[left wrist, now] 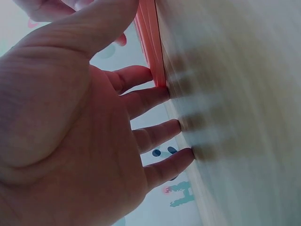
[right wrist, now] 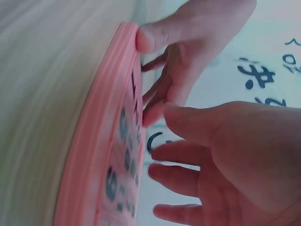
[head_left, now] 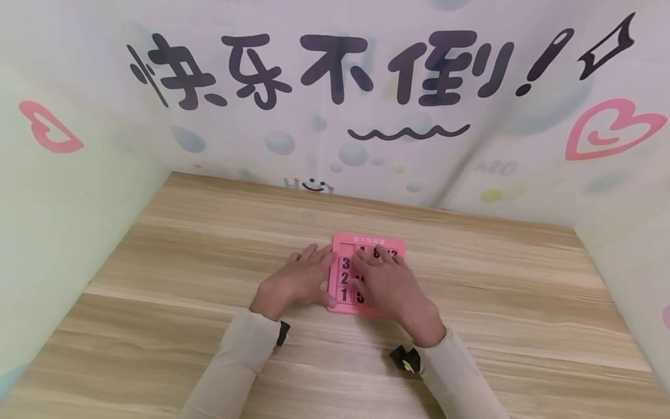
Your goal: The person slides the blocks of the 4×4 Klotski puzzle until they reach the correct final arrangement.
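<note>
A pink sliding number puzzle (head_left: 339, 308) lies flat on the wooden table, with white characters along its far edge. Tiles 1, 2 and 3 run up its left column, below a gap in the far left corner. My left hand (head_left: 300, 278) rests along the left side; its thumb touches the frame near the near left corner. In the left wrist view that hand's (left wrist: 94, 122) fingers extend fairly straight, several tips down at the tabletop beside the pink frame (left wrist: 153, 47). Over the tiles, my right hand (head_left: 395, 285) spreads extended fingers, covering many numbers. Its thumb (right wrist: 193, 122) reaches toward the tile face.
The wooden table (head_left: 209, 233) meets a pale printed cloth wall (head_left: 235, 139) with black lettering at the back. Further pale walls stand at the left and right. Dark bits (head_left: 405, 359) show at the sleeve cuffs.
</note>
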Available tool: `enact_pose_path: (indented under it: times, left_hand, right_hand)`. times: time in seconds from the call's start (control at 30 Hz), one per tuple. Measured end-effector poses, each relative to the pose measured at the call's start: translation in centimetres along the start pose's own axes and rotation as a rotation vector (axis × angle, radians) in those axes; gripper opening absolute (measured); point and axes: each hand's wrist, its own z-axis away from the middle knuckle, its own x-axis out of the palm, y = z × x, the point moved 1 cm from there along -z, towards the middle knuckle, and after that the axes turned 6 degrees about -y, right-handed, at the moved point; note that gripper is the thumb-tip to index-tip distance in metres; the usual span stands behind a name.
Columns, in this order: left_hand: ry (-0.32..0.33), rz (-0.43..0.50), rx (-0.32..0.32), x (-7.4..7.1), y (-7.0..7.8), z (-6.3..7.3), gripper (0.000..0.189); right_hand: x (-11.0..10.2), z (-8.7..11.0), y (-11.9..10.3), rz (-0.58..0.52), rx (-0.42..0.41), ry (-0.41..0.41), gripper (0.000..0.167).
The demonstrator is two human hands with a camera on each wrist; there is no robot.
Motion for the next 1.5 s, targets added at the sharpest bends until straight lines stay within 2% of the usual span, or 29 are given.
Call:
enact_pose_path:
  times: [0.23, 0.7, 1.5]
  left_hand:
    - [-0.003, -0.004, -0.002, 0.0, 0.0, 0.0, 0.096]
    - [-0.003, -0.009, -0.002, 0.1, -0.1, -0.1, 0.097]
    - [-0.012, -0.012, -0.003, -0.1, 0.0, -0.1, 0.098]
  right_hand:
    - [0.2, 0.3, -1.5, 0.051, -0.060, -0.023, 0.052]
    - [0.5, 0.3, -1.6, 0.035, -0.055, 0.004, 0.054]
    - [1.4, -0.6, -1.2, -0.037, -0.008, -0.006, 0.063]
